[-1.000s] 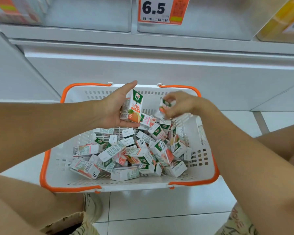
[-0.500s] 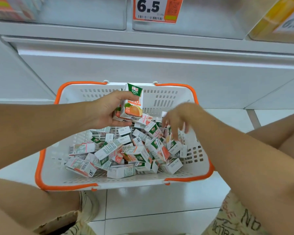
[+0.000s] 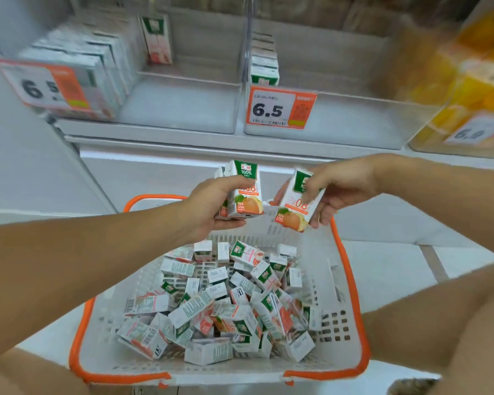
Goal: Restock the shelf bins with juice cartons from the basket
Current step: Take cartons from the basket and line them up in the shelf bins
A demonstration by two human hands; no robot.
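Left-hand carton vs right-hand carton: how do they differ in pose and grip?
The left-hand carton stands nearly upright; the right-hand carton tilts, top leaning toward the left one. The left hand wraps its carton from the side, with at least one more carton behind it; the right hand holds a single carton, fingers over its front. Both show the same green top and orange fruit print, and both are held above the basket.

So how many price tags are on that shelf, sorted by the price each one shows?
6.5 tags: 2, the left 6.5 tag, which is blurred, and the middle 6.5 tag
6.9 tags: 1, the 6.9 tag at the right, also blurred
Total: 3
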